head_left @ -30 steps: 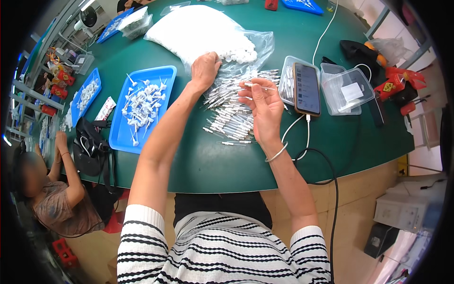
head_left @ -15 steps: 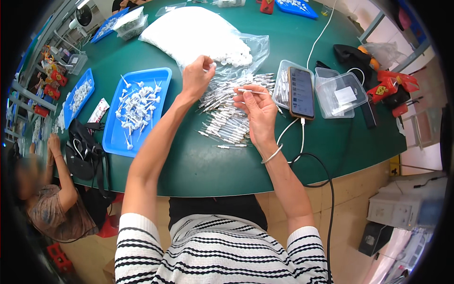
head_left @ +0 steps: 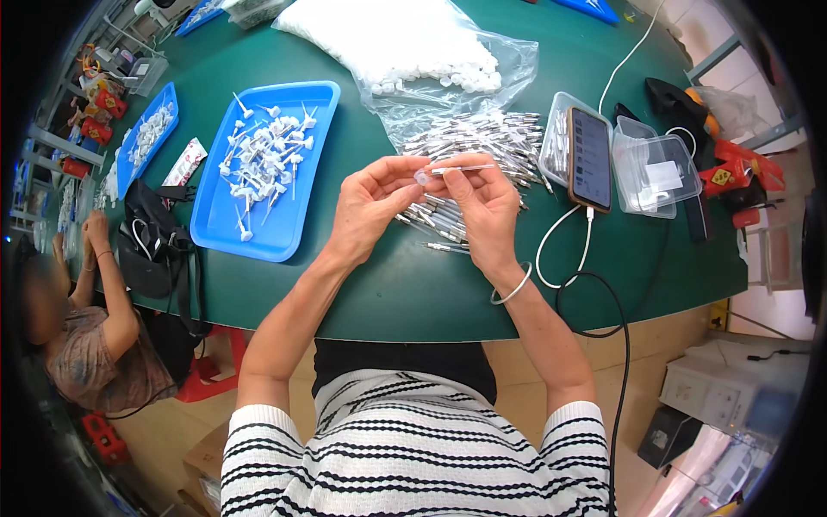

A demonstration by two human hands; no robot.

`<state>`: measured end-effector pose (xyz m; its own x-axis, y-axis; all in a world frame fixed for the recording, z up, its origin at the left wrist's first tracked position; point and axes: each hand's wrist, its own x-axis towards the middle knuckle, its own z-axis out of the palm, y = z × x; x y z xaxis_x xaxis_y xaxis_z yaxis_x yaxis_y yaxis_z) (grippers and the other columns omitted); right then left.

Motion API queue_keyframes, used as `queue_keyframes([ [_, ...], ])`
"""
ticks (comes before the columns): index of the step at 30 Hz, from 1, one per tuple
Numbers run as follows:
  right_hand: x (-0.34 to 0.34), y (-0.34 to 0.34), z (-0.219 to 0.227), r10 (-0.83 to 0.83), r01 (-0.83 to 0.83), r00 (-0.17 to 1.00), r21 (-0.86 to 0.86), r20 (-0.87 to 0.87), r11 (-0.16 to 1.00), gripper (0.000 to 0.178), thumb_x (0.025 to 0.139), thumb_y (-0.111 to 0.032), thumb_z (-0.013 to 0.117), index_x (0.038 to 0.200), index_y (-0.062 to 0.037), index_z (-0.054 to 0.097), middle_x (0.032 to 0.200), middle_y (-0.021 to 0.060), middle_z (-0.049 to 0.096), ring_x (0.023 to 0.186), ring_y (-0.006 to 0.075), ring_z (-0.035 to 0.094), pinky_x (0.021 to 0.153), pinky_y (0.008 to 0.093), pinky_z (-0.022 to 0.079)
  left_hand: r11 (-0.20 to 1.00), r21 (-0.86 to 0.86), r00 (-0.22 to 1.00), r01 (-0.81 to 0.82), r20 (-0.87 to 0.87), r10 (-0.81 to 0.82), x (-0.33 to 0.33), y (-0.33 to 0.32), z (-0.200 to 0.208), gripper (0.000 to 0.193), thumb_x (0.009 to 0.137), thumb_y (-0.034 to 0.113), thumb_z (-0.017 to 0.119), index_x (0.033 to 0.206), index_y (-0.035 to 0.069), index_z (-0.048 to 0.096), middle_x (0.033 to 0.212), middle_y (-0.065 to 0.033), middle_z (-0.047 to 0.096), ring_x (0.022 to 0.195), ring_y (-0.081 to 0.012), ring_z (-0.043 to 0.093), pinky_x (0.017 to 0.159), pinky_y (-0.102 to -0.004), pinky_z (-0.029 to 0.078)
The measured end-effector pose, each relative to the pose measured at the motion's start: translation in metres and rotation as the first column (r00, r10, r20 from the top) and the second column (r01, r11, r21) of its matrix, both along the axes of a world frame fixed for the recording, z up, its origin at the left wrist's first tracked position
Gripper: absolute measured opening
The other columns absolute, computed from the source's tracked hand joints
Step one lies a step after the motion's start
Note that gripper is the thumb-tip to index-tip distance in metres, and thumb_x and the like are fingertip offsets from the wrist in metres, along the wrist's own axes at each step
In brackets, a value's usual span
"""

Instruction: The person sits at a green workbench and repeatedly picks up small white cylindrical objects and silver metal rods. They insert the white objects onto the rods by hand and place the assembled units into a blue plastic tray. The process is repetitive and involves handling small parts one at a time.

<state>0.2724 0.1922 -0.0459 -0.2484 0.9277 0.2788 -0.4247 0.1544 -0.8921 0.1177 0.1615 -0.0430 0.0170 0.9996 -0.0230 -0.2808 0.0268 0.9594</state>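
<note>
Small cap (head_left: 421,177), pale and translucent, pinched between thumb and fingers of the left hand (head_left: 369,207). Thin rod (head_left: 461,170) clamped in the right hand (head_left: 489,211), thumb along it, left end just beside the cap. Both hands meet over the near side of a rod pile (head_left: 504,138) on the green counter (head_left: 405,314).

Judgement: light pinch on the cap, its opening kept free of fingertips; rod gripped close to its end and level, the two lined up before any push, pressure straight along the rod.

Outward: blue tray (head_left: 265,248) of capped sticks to the left, plastic bag (head_left: 519,67) of white caps beyond.

Hard to make out: whether rod and cap touch; which way the cap faces. Fingers hide part of each. Bag's far end cut off.
</note>
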Motion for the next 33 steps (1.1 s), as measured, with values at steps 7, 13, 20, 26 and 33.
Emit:
queue_keyframes([
  [7, -0.002, -0.001, 0.0, 0.013, -0.013, 1.0, -0.054, 0.0, 0.998, 0.012, 0.094, -0.009, 0.055, 0.099, 0.0026, 0.056, 0.093, 0.0126, 0.065, 0.08, 0.0155, 0.066, 0.074, 0.0259, 0.055, 0.994, -0.076, 0.986, 0.074, 0.156, -0.062, -0.011, 0.0, -0.004, 0.029, 0.087, 0.006, 0.063, 0.114, -0.002, 0.06, 0.102, -0.0072, 0.066, 0.08, -0.0082, 0.06, 0.073, -0.0204, 0.05],
  [13, -0.002, -0.002, 0.001, -0.008, 0.01, 1.0, -0.061, 0.022, 0.998, 0.013, 0.093, -0.009, 0.056, 0.1, 0.002, 0.056, 0.094, 0.0125, 0.066, 0.081, 0.0147, 0.065, 0.073, 0.0257, 0.054, 0.988, -0.145, 0.976, 0.058, 0.216, -0.025, -0.012, 0.0, -0.004, 0.032, 0.087, 0.006, 0.064, 0.117, -0.001, 0.058, 0.1, -0.0077, 0.067, 0.081, -0.0096, 0.063, 0.071, -0.0201, 0.053],
  [20, 0.002, -0.001, 0.002, -0.026, 0.026, 0.999, 0.0, 0.025, 1.0, 0.012, 0.092, -0.008, 0.057, 0.1, 0.0013, 0.057, 0.095, 0.0114, 0.066, 0.085, 0.0131, 0.064, 0.077, 0.0257, 0.054, 0.977, -0.194, 0.949, 0.083, 0.314, -0.018, -0.015, 0.004, -0.005, 0.032, 0.087, 0.004, 0.063, 0.118, -0.002, 0.057, 0.103, -0.0104, 0.066, 0.089, -0.0132, 0.066, 0.075, -0.0202, 0.055],
  [26, 0.0, -0.003, 0.0, -0.097, 0.09, 0.991, 0.08, 0.09, 0.993, 0.011, 0.091, -0.009, 0.06, 0.097, 0.0005, 0.058, 0.091, 0.0082, 0.065, 0.083, 0.0117, 0.063, 0.075, 0.0246, 0.052, 0.97, -0.212, 0.937, 0.118, 0.348, -0.038, -0.013, 0.003, -0.005, 0.032, 0.087, 0.004, 0.062, 0.118, -0.003, 0.057, 0.101, -0.0104, 0.066, 0.09, -0.0131, 0.066, 0.076, -0.0192, 0.056],
  [33, 0.001, -0.003, 0.0, -0.207, 0.173, 0.953, 0.163, 0.22, 0.971, 0.012, 0.088, -0.011, 0.065, 0.091, -0.0007, 0.06, 0.087, 0.0056, 0.066, 0.079, 0.0115, 0.063, 0.071, 0.0256, 0.052, 0.965, -0.227, 0.934, 0.131, 0.354, -0.044, -0.011, 0.001, -0.002, 0.03, 0.088, 0.005, 0.061, 0.116, -0.003, 0.058, 0.1, -0.0099, 0.066, 0.09, -0.0133, 0.065, 0.076, -0.0193, 0.056],
])
